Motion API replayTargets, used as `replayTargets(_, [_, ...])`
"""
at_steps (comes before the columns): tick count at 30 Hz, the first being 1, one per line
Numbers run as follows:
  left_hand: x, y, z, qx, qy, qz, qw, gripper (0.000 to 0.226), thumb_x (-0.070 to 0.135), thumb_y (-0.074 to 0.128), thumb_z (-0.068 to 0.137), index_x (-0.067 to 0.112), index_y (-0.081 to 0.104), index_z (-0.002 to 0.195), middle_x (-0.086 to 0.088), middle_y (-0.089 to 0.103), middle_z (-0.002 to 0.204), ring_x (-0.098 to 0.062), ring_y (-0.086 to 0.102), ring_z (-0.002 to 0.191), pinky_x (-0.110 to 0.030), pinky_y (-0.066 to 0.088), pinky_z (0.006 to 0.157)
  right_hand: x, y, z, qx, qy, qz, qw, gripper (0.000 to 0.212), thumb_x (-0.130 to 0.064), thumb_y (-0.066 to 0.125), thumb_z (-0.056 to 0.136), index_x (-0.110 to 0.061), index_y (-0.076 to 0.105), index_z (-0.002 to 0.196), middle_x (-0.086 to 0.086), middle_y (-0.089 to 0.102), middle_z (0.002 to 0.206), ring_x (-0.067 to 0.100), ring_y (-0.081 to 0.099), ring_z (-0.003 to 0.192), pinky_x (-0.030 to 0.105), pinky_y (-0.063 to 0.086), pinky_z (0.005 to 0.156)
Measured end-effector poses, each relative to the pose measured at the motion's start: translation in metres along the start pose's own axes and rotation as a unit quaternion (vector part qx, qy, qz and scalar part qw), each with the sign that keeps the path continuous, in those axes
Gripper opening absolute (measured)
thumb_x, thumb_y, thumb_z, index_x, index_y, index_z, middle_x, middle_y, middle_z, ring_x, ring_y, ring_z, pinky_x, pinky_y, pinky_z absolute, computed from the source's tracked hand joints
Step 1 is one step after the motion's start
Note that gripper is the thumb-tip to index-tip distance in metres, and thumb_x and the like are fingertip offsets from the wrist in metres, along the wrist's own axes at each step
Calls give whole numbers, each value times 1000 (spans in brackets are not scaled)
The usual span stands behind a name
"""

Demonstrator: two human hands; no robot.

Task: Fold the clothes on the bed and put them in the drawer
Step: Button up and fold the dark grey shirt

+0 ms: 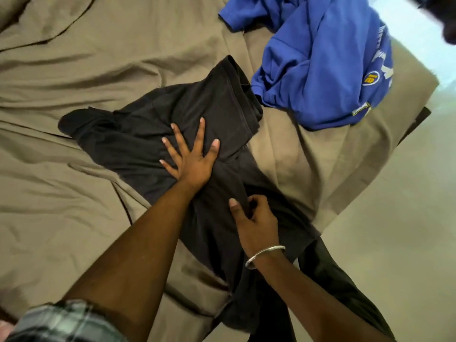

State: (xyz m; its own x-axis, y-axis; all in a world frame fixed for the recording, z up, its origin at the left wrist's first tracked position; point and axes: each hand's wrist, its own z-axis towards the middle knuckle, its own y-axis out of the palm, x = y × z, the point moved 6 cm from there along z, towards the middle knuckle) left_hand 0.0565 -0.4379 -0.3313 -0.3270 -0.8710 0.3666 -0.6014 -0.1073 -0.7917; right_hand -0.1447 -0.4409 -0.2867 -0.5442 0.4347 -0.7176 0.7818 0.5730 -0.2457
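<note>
Both hands on black garment (pixel 138 134): left fingers (pixel 197 134) spread flat, right fingers (pixel 256 202) pinching a fold

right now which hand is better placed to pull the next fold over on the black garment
Right. The right hand already pinches a fold of the black garment near the bed edge, while the left hand lies flat, pressing the cloth in place.

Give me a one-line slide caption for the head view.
Left hand presses the black garment flat on the bed while right hand pinches a fold.
</note>
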Motion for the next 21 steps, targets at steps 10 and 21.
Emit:
replayTargets(10, [10, -16, -19, 83, 36, -24, 996, 60, 71, 40, 92, 63, 16, 146, 11, -11, 165, -26, -19, 151, -68, -11, 113, 52, -79, -2, -52, -40, -57, 996, 30, -40, 84, 73, -23, 62, 82, -13, 67, 77, -3, 64, 76, 22, 49, 77])
replayTargets(21, [63, -13, -74, 89, 526, 187, 825, 31, 42, 53, 96, 22, 77, 97, 3, 72, 113, -25, 58, 118, -44, 34, 94, 99, -133, 27, -198, -123, -258, 938, 21, -37, 69, 89, -36, 50, 81, -17, 57, 75, 0, 56, 71, 16, 43, 68])
